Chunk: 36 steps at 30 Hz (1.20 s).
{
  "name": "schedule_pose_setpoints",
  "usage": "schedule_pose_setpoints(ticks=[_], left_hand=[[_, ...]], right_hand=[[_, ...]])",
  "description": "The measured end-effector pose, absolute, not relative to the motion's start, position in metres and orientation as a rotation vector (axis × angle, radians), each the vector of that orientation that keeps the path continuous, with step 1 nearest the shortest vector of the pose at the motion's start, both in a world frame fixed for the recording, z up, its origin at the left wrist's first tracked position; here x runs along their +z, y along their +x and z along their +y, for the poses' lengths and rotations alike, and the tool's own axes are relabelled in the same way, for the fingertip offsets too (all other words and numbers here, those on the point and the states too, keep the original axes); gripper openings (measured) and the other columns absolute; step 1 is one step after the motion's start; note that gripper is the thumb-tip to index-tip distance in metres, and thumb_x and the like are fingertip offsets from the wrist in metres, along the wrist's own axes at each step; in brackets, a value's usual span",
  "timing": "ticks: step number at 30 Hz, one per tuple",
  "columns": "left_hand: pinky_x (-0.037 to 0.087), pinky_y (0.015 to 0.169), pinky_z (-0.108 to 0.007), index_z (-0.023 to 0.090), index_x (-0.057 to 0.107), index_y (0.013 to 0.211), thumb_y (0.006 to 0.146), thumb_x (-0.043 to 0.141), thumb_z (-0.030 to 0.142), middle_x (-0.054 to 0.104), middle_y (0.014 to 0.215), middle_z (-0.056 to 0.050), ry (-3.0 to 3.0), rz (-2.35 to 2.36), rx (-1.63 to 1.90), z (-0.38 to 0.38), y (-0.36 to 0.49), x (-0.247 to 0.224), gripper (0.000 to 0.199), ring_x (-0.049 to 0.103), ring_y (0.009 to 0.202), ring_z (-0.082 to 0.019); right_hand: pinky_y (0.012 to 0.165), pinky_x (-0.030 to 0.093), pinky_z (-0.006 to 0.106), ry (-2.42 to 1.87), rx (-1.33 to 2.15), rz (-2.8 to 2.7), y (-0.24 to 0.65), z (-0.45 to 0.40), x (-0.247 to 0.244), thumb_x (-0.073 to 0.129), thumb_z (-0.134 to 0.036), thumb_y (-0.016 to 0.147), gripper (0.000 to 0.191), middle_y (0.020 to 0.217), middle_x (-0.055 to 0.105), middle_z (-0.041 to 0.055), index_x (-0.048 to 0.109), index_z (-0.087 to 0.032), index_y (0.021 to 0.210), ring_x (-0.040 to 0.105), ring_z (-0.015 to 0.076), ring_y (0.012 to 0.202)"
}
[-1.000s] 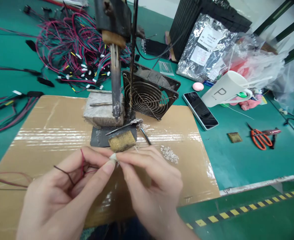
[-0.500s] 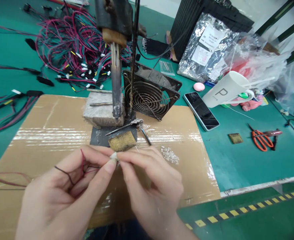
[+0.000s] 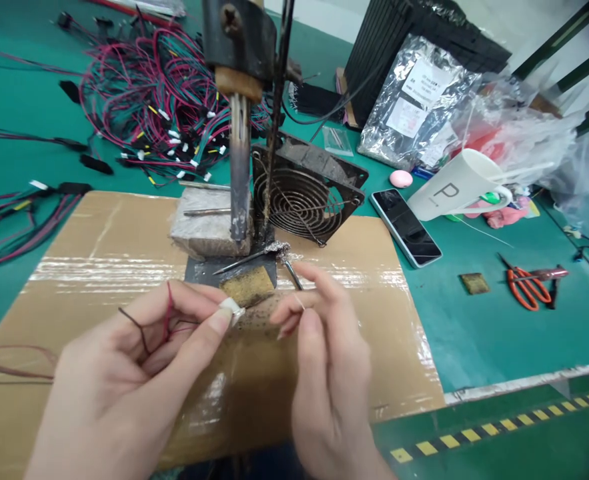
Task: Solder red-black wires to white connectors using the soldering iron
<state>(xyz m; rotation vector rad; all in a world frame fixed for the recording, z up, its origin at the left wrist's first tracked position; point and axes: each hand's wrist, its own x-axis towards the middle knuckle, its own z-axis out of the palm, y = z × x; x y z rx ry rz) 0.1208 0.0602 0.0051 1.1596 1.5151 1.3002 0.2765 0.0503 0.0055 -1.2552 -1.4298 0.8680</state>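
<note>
My left hand (image 3: pixel 139 373) pinches a small white connector (image 3: pixel 232 307) between thumb and forefinger. Thin red and black wires (image 3: pixel 169 303) loop through its curled fingers and trail off to the left. To the right, apart from the connector, my right hand (image 3: pixel 324 353) has a short length of thin solder wire (image 3: pixel 299 301) between thumb and finger; its other fingers are bent. Beyond both hands a soldering iron (image 3: pixel 241 167) points straight down, its tip near a grey block (image 3: pixel 204 227). A yellowish sponge (image 3: pixel 248 287) lies just past the connector.
A fan with a wire guard (image 3: pixel 304 200) stands behind the iron. Cardboard (image 3: pixel 104 267) covers the work area. At the back left lies a heap of wire harnesses (image 3: pixel 149 107). On the right are a phone (image 3: pixel 407 228), a white mug (image 3: pixel 454 187) and orange-handled scissors (image 3: pixel 527 287).
My right hand has drawn away from the connector to the right, its fingers lifting. My left hand keeps its pinch on the connector, which now shows more plainly. The view has shifted slightly.
</note>
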Motion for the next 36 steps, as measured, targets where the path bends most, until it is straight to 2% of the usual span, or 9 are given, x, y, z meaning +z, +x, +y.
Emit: schedule_pose_setpoints(ticks=[2,5,7,10,14,20,25,32,36], left_hand=[[0.063,0.052,-0.028,0.026,0.074,0.078,0.072,0.084,0.038,0.073,0.072,-0.002,1.118,1.504,1.330,0.068,0.121,0.005,0.016,0.075,0.068,-0.023],[0.062,0.053,-0.030,0.026,0.074,0.076,0.068,0.085,0.039,0.071,0.068,-0.002,1.082,1.502,1.343,0.079,0.120,0.006,0.018,0.073,0.068,-0.024],[0.062,0.054,-0.030,0.026,0.074,0.075,0.068,0.085,0.039,0.071,0.068,-0.002,1.078,1.511,1.340,0.084,0.117,0.006,0.018,0.073,0.068,-0.023],[0.061,0.054,-0.027,0.026,0.074,0.075,0.069,0.085,0.040,0.073,0.073,-0.002,1.093,1.530,1.309,0.087,0.111,0.005,0.019,0.072,0.068,-0.022],[0.057,0.057,-0.015,0.028,0.073,0.075,0.075,0.084,0.043,0.076,0.082,0.002,1.145,1.516,1.238,0.089,0.104,0.001,0.019,0.071,0.067,-0.013],[0.053,0.059,-0.006,0.031,0.072,0.079,0.078,0.084,0.043,0.075,0.083,0.007,1.195,1.488,1.217,0.098,0.101,-0.005,0.017,0.069,0.066,-0.007],[0.050,0.055,-0.002,0.031,0.072,0.080,0.079,0.084,0.044,0.069,0.074,0.008,1.231,1.502,1.244,0.103,0.102,-0.004,0.018,0.063,0.057,-0.004],[0.054,0.059,-0.003,0.030,0.073,0.076,0.080,0.083,0.041,0.061,0.067,0.007,1.244,1.529,1.292,0.107,0.104,-0.003,0.015,0.061,0.055,-0.005],[0.061,0.059,-0.014,0.030,0.074,0.075,0.077,0.082,0.038,0.063,0.068,0.004,1.200,1.538,1.305,0.109,0.106,0.002,0.012,0.068,0.064,-0.012]], right_hand=[[0.089,0.050,0.034,-1.300,0.925,-1.423,0.279,0.050,0.008,0.041,-0.011,0.102,0.043,0.096,0.068,-0.0037,0.045,-0.029,0.140,0.066,0.0135,0.091],[0.078,0.047,0.033,-1.407,0.922,-1.436,0.281,0.053,0.014,0.045,-0.015,0.101,0.014,0.083,0.058,-0.0056,0.051,-0.027,0.099,0.058,0.0137,0.077],[0.071,0.045,0.032,-1.424,0.969,-1.414,0.281,0.057,0.017,0.047,-0.017,0.100,0.017,0.080,0.053,-0.0049,0.047,-0.025,0.084,0.053,0.0138,0.073],[0.079,0.049,0.033,-1.326,1.094,-1.292,0.276,0.065,0.018,0.053,-0.020,0.098,0.015,0.095,0.064,-0.0021,0.052,-0.024,0.084,0.062,0.0154,0.088],[0.097,0.051,0.039,-1.258,1.120,-1.202,0.266,0.074,0.018,0.062,-0.021,0.094,0.013,0.113,0.073,0.0002,0.058,-0.023,0.082,0.069,0.0199,0.110],[0.088,0.057,0.039,-1.291,1.101,-1.130,0.257,0.083,0.020,0.062,-0.017,0.088,0.016,0.099,0.079,-0.0028,0.056,-0.024,0.075,0.075,0.0198,0.095],[0.088,0.058,0.037,-1.314,1.066,-1.132,0.255,0.088,0.020,0.062,-0.016,0.086,0.016,0.100,0.080,-0.0055,0.055,-0.025,0.074,0.076,0.0191,0.096],[0.090,0.060,0.036,-1.316,1.085,-1.130,0.252,0.087,0.019,0.064,-0.016,0.086,0.016,0.104,0.080,-0.0088,0.056,-0.025,0.077,0.076,0.0175,0.096],[0.091,0.059,0.036,-1.314,1.054,-1.133,0.250,0.087,0.017,0.065,-0.014,0.086,0.016,0.104,0.080,-0.0078,0.057,-0.025,0.077,0.076,0.0179,0.093]])
